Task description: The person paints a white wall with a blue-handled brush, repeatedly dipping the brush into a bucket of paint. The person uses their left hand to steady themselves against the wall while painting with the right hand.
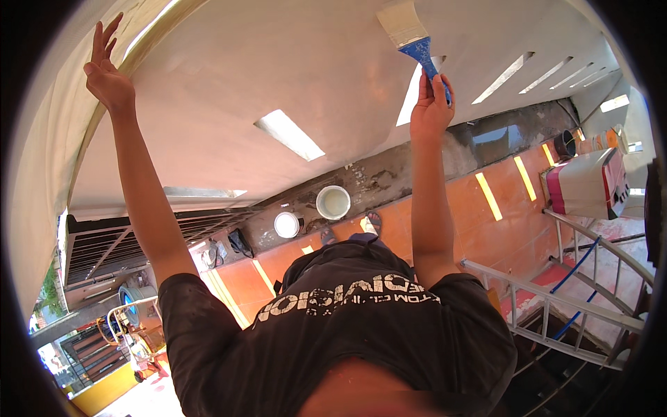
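My right hand (433, 107) grips the blue handle of a wide flat paintbrush (417, 41). Its pale bristles point up against the light-coloured wall (333, 68); whether they touch it I cannot tell. At the upper left, my left hand (110, 83) is raised near the wall's curved edge, fingers spread, with nothing held; contact with the surface is unclear. On the ground near my feet stand a white bucket (333, 203) with pale liquid in it and a smaller white bucket (287, 224).
An aluminium ladder (563, 307) lies at the right, near a white and pink box-shaped object (583, 182). A dark metal grille (104, 245) is at the left. Orange tiles (469, 224) border a wet grey strip (396, 167). Slots pierce the wall.
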A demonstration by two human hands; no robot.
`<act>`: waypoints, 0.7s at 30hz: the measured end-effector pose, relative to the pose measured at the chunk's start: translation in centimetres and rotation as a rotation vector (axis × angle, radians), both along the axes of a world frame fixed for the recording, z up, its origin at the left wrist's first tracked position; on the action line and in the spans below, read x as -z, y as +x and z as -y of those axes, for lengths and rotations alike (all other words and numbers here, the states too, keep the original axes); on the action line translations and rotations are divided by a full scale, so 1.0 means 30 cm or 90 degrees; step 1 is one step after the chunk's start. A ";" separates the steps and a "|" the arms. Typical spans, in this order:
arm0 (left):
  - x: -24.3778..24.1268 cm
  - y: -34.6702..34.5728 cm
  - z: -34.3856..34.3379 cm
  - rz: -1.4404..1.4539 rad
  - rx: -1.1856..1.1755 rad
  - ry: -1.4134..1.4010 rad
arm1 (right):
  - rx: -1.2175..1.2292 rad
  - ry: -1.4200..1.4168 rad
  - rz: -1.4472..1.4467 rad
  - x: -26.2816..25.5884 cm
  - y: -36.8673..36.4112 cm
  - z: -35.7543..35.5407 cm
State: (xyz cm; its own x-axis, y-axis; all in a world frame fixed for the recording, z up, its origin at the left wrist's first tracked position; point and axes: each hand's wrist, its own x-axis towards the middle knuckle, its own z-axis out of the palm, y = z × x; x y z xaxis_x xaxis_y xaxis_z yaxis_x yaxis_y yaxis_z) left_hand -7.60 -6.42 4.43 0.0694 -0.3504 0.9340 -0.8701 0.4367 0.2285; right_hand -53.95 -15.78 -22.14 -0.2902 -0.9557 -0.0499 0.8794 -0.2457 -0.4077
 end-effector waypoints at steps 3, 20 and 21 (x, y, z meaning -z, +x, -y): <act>0.000 0.007 0.006 -0.006 0.016 0.003 | -0.014 0.086 0.004 0.243 0.034 -0.027; 0.001 -0.019 -0.010 -0.007 0.011 0.011 | -0.096 0.305 -0.137 0.251 -0.033 -0.083; 0.003 -0.021 -0.009 -0.003 0.011 0.010 | -0.106 0.252 -0.172 0.145 -0.049 -0.080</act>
State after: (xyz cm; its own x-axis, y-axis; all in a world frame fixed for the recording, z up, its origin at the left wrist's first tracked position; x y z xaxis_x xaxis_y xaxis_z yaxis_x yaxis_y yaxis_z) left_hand -8.24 -6.16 4.36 0.0680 -0.3661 0.9281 -0.8617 0.4474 0.2396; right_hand -55.42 -13.38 -26.49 -0.1875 -0.9133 -0.3614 0.7441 0.1081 -0.6592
